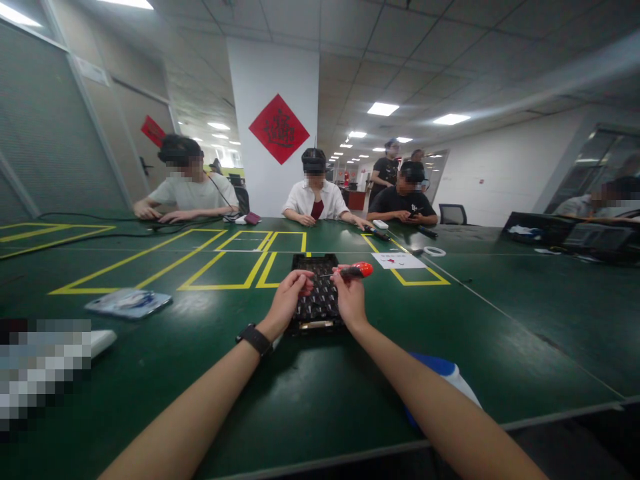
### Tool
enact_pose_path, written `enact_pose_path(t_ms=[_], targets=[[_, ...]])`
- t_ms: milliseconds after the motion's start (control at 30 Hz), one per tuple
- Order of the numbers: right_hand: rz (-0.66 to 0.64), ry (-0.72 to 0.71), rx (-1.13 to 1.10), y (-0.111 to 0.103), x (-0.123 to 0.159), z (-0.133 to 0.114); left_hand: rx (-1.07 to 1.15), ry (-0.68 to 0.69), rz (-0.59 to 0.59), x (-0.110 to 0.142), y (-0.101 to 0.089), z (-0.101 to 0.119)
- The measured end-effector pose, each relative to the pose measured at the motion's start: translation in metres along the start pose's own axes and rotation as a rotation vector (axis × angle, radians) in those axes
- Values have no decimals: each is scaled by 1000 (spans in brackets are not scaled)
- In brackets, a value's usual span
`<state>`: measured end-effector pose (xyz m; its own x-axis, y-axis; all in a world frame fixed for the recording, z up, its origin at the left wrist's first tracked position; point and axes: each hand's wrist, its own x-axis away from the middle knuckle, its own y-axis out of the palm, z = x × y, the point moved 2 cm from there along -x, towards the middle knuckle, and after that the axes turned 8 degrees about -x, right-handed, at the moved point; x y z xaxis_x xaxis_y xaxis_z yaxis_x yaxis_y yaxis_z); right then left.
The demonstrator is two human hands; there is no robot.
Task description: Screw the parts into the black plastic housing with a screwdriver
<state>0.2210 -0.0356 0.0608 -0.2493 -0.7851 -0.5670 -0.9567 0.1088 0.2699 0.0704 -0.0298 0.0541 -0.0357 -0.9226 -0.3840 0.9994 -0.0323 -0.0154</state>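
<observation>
A black open case of screwdriver bits lies on the green table right in front of me. My right hand is closed round a screwdriver with a red and black handle, held level over the case with its thin shaft pointing left. My left hand, with a black watch on the wrist, has its fingers pinched at the shaft's tip above the case. What the fingertips hold there is too small to make out.
Yellow tape rectangles mark the table beyond the case. A flat plastic-wrapped item lies to the left, a white paper and a tape roll to the right, a blue and white object under my right forearm. Several people sit along the far edge.
</observation>
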Motion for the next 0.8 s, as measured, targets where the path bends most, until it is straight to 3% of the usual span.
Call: enact_pose_path(t_ms=[133, 300, 433, 800], targets=[[-25, 10, 60, -1, 0, -1, 187, -83, 52, 0, -2, 0], [-169, 49, 60, 3, 6, -5, 195, -147, 72, -3, -3, -4], [-132, -25, 52, 3, 8, -7, 202, -141, 64, -4, -3, -6], [-134, -65, 132, 1, 3, -6, 228, -132, 54, -3, -1, -6]])
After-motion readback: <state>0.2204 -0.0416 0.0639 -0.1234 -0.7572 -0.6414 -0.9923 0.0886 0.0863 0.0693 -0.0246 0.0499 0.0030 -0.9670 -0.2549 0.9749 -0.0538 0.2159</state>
